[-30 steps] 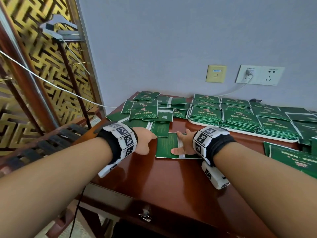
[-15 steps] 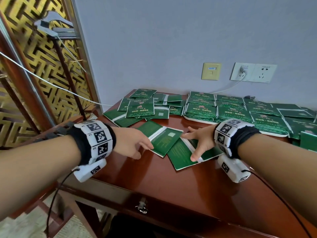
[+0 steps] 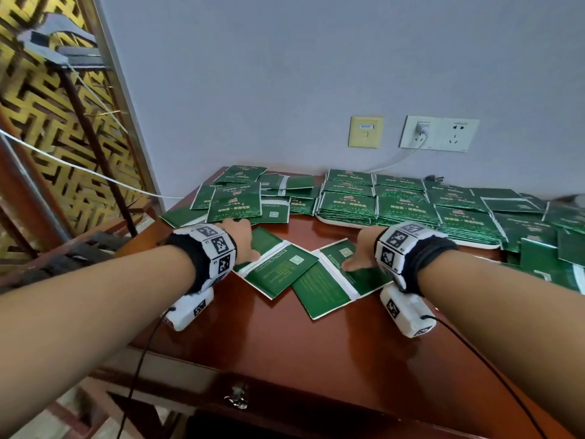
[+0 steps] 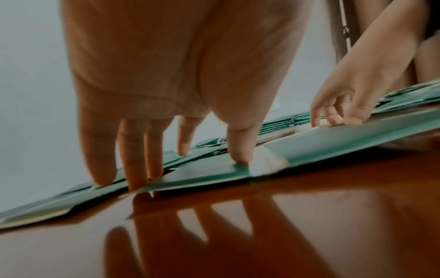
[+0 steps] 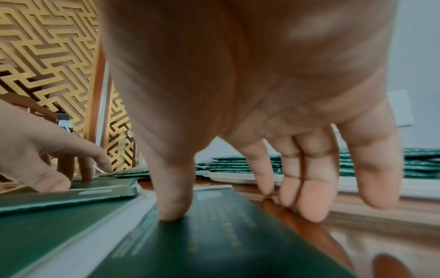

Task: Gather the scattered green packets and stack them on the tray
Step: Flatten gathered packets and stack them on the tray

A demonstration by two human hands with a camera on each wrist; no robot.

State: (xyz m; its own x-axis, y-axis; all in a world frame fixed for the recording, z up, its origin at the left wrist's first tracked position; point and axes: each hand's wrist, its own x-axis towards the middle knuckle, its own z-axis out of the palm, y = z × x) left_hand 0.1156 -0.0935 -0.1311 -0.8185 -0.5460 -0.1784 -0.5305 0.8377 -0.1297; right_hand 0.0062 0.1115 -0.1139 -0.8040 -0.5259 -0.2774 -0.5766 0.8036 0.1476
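Two hands pressing flat on loose green packets near the middle of the tabletop.

The left hand (image 3: 243, 240) lays straightened fingers (image 4: 133, 169) on the left packet (image 3: 278, 267); the right hand (image 3: 364, 248) presses its thumb on the right packet (image 3: 329, 280), which overlaps the left one, fingers extended, gripping nothing. The white tray (image 3: 335, 220), already stacked with packets, sits along the tabletop's far edge. A loose heap of packets (image 3: 240, 201) covers the far left corner, more packets (image 3: 544, 245) crowd the right edge. A wall socket (image 3: 440, 134) with a plugged cable hangs above.
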